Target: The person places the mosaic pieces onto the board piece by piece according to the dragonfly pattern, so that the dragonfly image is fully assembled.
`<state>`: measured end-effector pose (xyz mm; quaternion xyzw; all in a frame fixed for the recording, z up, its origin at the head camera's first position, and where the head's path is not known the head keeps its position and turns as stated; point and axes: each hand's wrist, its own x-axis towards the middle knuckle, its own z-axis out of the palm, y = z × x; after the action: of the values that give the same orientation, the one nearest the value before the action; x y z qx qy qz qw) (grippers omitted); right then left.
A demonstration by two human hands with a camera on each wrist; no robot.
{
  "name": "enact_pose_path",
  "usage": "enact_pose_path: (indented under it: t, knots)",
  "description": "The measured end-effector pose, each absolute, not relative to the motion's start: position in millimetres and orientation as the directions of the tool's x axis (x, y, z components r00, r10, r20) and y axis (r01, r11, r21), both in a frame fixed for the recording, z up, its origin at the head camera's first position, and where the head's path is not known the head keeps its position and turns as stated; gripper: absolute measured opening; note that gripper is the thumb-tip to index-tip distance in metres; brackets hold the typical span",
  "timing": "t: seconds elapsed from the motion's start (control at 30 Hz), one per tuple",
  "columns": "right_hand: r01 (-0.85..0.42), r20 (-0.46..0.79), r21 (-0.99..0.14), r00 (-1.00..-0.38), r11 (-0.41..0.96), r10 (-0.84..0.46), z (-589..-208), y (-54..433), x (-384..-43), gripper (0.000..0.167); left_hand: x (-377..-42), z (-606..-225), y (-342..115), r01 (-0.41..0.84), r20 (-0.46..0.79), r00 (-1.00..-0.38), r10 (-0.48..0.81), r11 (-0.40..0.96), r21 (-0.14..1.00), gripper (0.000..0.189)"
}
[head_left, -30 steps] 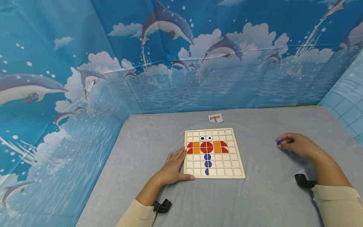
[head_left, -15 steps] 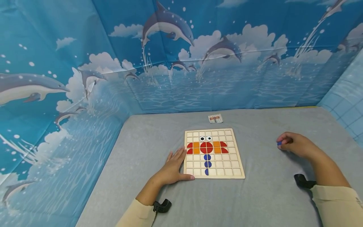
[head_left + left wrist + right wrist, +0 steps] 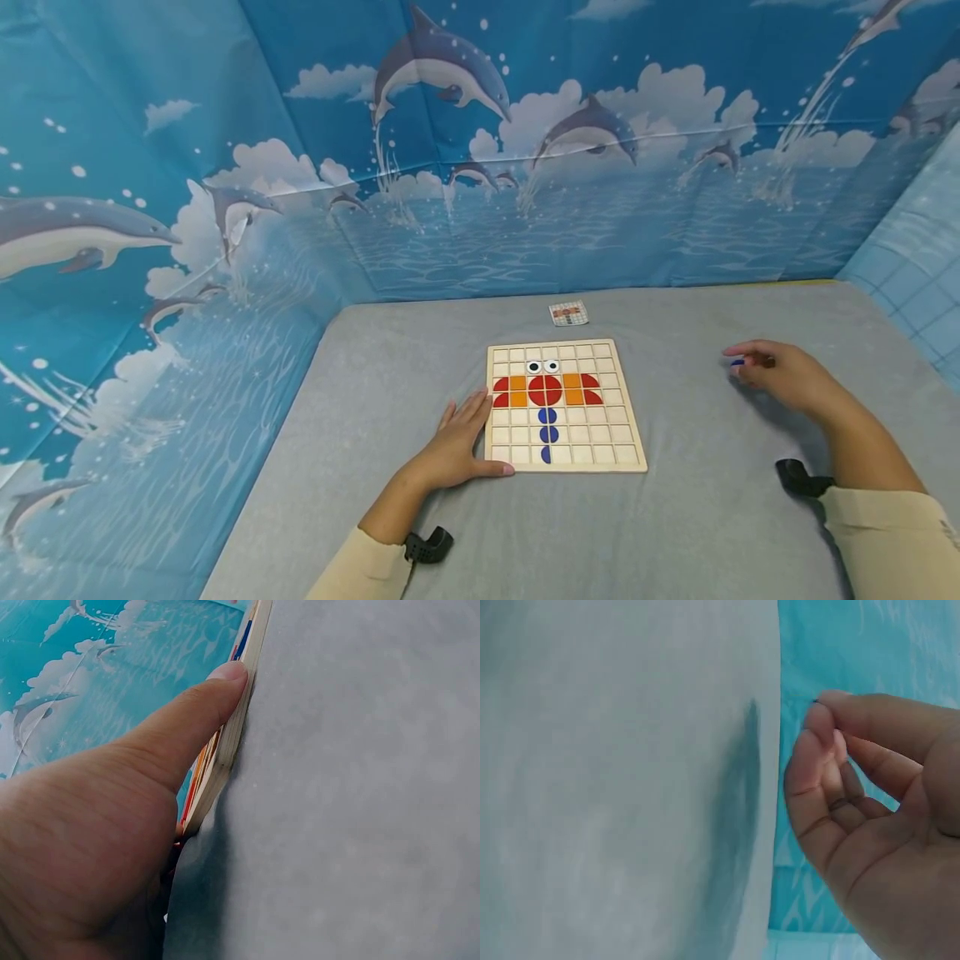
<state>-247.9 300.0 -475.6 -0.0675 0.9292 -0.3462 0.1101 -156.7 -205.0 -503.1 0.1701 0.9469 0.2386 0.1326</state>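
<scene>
A square wooden grid board (image 3: 597, 433) lies on the grey cloth in the head view. Its cells hold red and orange pieces, two eye pieces and several blue pieces (image 3: 549, 434) in a column, arranged like a dragonfly. My left hand (image 3: 452, 450) rests at the board's lower left corner, fingers along the left side and thumb on the near edge. In the left wrist view the thumb (image 3: 191, 712) lies against the board's edge (image 3: 238, 724). Off to the right, my right hand (image 3: 791, 379) pinches a small blue piece (image 3: 738, 362) above the cloth; its exact shape is mostly hidden.
A small picture card (image 3: 569, 313) with a similar dragonfly pattern lies behind the board. Grey cloth (image 3: 690, 517) covers the table. A blue dolphin-printed curtain (image 3: 465, 242) stands along the back and left sides. Each wrist wears a black device (image 3: 430, 546).
My right hand has risen slightly, and its index finger has straightened while the blue piece shifts in the fingertips. The left hand and the board stay put.
</scene>
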Motion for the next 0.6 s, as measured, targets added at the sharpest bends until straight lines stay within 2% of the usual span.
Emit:
enact_pose_path:
  t: [0.23,0.4,0.6]
  knots:
    - [-0.06,-0.153,-0.651,-0.966,0.757,-0.208,-461.8,285.7,-243.7,0.045,-156.8,-504.7,-205.7,0.265,-0.167,-0.907,0.387,0.832,0.488,0.119]
    - [-0.052,-0.141,-0.664,-0.971,0.746,-0.192,-456.0,272.0,-240.6,0.042,-157.3,-504.9,-205.8,0.266,-0.165,-0.907,0.388,0.83,0.49,0.119]
    - [-0.067,-0.147,-0.693,-0.962,0.718,-0.232,-450.3,254.3,-235.5,0.038,-158.1,-505.9,-205.6,0.26,-0.169,-0.909,0.382,0.833,0.489,0.119]
